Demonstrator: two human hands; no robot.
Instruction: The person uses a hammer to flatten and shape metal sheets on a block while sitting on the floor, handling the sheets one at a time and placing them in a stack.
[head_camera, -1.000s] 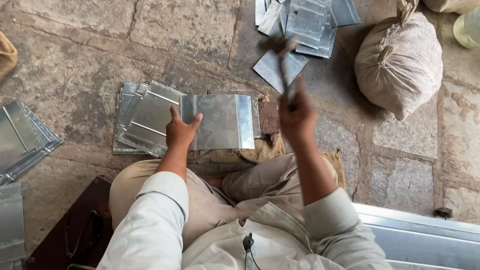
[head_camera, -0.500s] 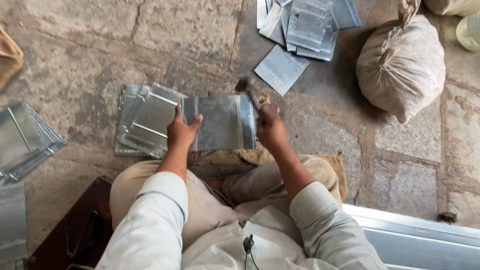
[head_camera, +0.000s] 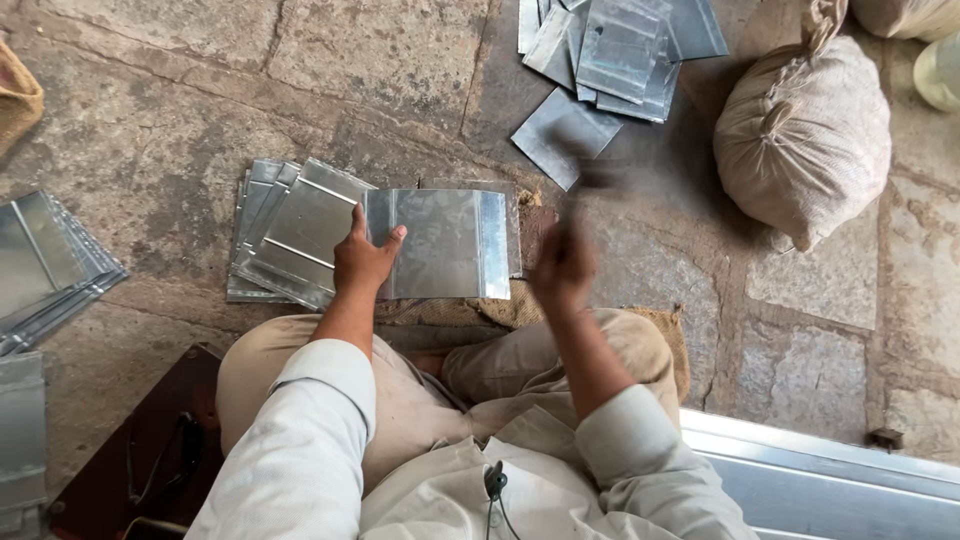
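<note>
**Sheet pinned flat, hammer mid-swing**

The metal sheet (head_camera: 440, 245) lies flat on the stone floor (head_camera: 150, 110), just ahead of the person's knees, its right edge folded into a narrow bright strip. The left hand (head_camera: 362, 258) presses on its left edge, fingers spread, palm down, holding it in place. The right hand (head_camera: 563, 268) is just to the right of the sheet, closed around a handle; it is blurred with motion. Above that hand the hammer (head_camera: 590, 175) shows only as a dark smear, its head too blurred to make out.

Under and left of the left hand sits a stack (head_camera: 285, 230) of like sheets, fanned slightly, with the held sheet overlapping it. A burlap pad (head_camera: 530, 310) peeks out beneath the sheet and under the right hand. Beyond the right hand, further up the floor, lies a loose pile (head_camera: 610, 55) of more sheets. Right of that stands a tied sack (head_camera: 800, 140). Far left of the left hand, another stack of sheets (head_camera: 50, 265) leans near the frame's edge.
</note>
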